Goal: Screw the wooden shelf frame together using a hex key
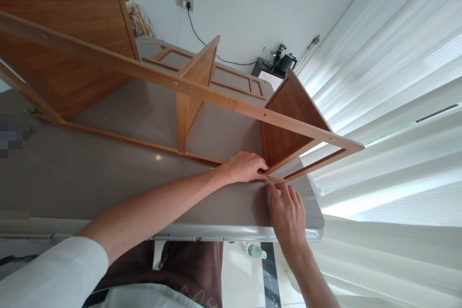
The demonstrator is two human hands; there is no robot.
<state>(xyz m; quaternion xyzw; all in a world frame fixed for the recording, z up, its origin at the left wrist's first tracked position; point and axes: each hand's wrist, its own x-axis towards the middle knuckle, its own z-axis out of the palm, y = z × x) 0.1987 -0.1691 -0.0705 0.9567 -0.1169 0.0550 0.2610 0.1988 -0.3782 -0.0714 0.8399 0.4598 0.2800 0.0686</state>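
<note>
A wooden shelf unit (224, 97) lies on its side on a grey table (144, 187), with several brown panels between its long rails. My left hand (247, 167) is closed around the lower rail, where the right-hand panel (288, 115) meets it. Just to the right and nearer to me, my right hand (287, 204) is closed in a pinch against the same rail's outer side. A thin dark bit shows by its fingertips, too small to name. Screw heads dot the upper rail.
A slatted wooden frame (234, 82) lies flat behind the unit. Beyond are a black kettle (287, 63) on a dark cabinet and a wall socket (184, 2) with a cable. White curtains (390, 154) hang at the right. A plastic bottle (253, 250) lies on the floor.
</note>
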